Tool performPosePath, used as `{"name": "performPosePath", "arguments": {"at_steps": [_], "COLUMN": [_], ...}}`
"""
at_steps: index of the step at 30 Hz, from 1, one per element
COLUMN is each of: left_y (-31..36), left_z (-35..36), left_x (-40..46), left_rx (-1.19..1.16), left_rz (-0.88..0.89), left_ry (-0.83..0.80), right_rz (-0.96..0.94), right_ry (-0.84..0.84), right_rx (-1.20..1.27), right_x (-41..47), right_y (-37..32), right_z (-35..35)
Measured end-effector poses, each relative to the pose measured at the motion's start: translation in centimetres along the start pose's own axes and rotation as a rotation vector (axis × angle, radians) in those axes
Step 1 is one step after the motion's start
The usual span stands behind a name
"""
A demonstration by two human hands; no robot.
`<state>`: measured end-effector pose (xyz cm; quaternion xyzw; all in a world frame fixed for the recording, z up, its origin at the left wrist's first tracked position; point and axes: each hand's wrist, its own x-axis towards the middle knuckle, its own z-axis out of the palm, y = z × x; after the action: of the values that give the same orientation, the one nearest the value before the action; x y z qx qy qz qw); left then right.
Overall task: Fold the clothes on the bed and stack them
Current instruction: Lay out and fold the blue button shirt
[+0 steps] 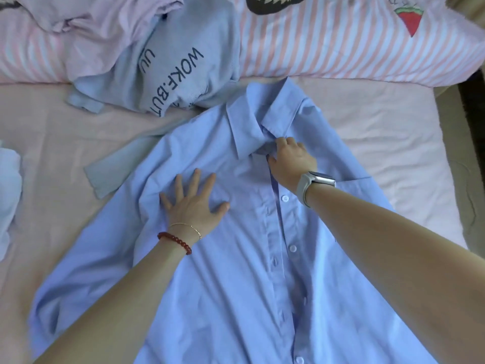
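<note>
A light blue button-up shirt [236, 271] lies spread front-up on the pink bed sheet [52, 158], its collar pointing away from me. My left hand [194, 203] presses flat on the shirt's left chest with fingers spread. My right hand [291, 158] pinches the fabric at the collar opening, just below the collar. A grey-blue sweatshirt [181, 69] with dark lettering lies crumpled above the shirt's collar, and one of its sleeves [115, 166] stretches along the shirt's left shoulder.
A pink striped quilt [341, 43] runs across the far side of the bed. A lilac garment [86, 14] is heaped at the top left. A pale blue cloth [8, 195] lies at the left edge. The bed's right edge [462, 206] is close.
</note>
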<state>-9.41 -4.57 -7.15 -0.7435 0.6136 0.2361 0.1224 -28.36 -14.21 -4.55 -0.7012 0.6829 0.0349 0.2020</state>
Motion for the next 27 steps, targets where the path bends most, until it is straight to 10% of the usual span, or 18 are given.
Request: {"name": "performPosePath", "arguments": {"at_steps": [5,10,16,23,27], "left_y": [1.9,6.1,7.3,7.1,7.1], "left_z": [-4.0,-7.8,-9.2,-10.6,-10.2], "left_x": [2.4,8.3,12.4,13.4,11.7], "left_rx": [-0.136,-0.06,0.11,-0.13,-0.236], "left_rz": [0.22,0.511,0.514,0.342,0.335], "left_ry": [0.43,0.244,0.134,0.296,0.348], "right_rz": [-0.001,0.307,0.199,0.064,0.094], "right_ry": [0.001,0.185,0.396,-0.046,0.051], "right_rx": [-0.023,0.54,0.853,0.675,0.813], "right_x": [0.8,0.4,-1.0,0.6,-0.8], "right_y": [0.3,1.8,-0.3,-2.9,-1.8], "right_z": [0.4,-0.8,-1.0,0.2,0.0]}}
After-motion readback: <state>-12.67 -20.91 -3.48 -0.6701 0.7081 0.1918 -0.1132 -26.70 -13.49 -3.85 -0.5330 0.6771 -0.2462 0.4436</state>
